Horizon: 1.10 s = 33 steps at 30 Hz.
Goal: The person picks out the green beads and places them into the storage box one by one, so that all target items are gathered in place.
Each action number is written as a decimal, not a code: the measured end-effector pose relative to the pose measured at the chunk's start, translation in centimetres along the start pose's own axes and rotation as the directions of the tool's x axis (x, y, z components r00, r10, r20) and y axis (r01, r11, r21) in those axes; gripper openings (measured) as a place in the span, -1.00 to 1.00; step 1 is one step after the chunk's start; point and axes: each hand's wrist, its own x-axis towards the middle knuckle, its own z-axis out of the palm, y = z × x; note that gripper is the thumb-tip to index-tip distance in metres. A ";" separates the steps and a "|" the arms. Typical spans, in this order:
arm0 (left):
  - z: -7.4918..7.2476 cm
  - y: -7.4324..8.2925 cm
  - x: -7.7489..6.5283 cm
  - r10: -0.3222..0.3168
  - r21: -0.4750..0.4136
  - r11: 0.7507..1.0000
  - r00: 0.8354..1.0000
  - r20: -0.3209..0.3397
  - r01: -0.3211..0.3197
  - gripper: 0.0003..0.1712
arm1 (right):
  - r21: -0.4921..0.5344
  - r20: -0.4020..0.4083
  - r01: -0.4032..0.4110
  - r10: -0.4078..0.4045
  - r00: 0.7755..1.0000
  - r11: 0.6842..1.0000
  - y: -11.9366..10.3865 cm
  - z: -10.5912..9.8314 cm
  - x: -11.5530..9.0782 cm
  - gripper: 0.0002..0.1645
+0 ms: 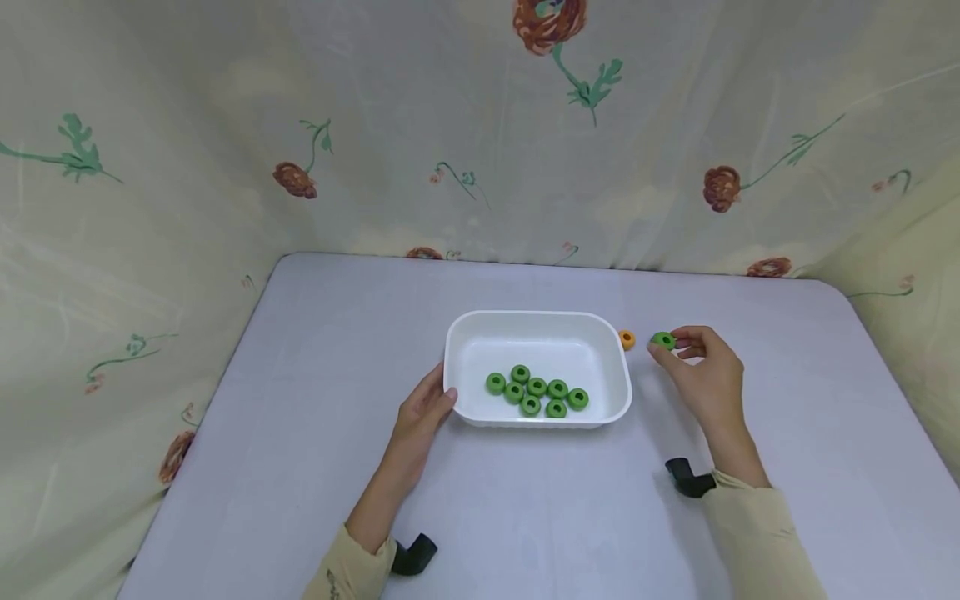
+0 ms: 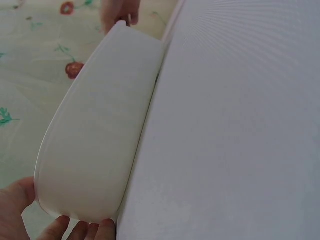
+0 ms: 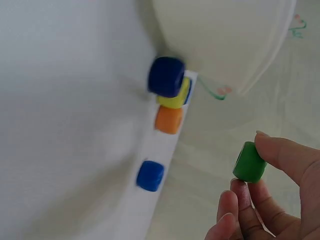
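A white rectangular tray [image 1: 540, 323] sits on the table with several green beads [image 1: 536, 387] inside, gathered toward its near side. At its left end my left hand [image 1: 426, 421] grips the tray, thumb by the rim and fingers against the outer wall [image 2: 95, 130]. Beyond the opposite end, my right hand [image 1: 705, 375] pinches one more green bead [image 3: 250, 162] between thumb and fingertips, held above the table. An orange bead [image 1: 627, 339] lies close by the tray's right side.
Beside the tray, the right wrist view shows a dark blue bead [image 3: 166, 76], a yellow bead [image 3: 172, 100] and a blue bead [image 3: 150, 175]. Black angled pieces stick out at the left cuff [image 1: 414, 555] and right cuff [image 1: 690, 478]. Flowered cloth [image 1: 480, 125] hangs behind the table.
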 end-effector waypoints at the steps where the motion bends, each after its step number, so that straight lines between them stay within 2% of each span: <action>1: 0.0 0.0 0.0 0.000 -0.001 1.000 1.000 0.001 0.000 -0.33 | 0.010 -0.002 0.009 -0.009 1.000 1.000 -0.5 -0.1 -0.1 -0.43; 9: 0.0 0.1 0.1 -0.004 -0.009 1.000 1.000 -0.012 0.004 -0.33 | 0.007 0.031 0.139 -0.139 0.990 0.990 -3.7 0.5 -1.2 -0.52; 18: -0.1 -0.1 0.2 -0.005 -0.010 1.000 1.000 -0.014 0.004 -0.32 | -0.026 0.082 0.284 -0.281 0.956 0.959 -4.5 2.7 -2.1 -0.60; 25: -0.1 -0.1 0.1 -0.008 -0.009 1.000 1.000 -0.011 0.008 -0.33 | -0.043 0.127 0.333 -0.325 0.937 0.942 -4.7 4.1 -2.4 -0.59; 33: -0.1 0.0 0.0 -0.001 -0.019 1.000 1.000 0.006 0.001 -0.33 | -0.035 0.207 0.335 -0.321 0.924 0.942 -5.3 5.4 -2.8 -0.58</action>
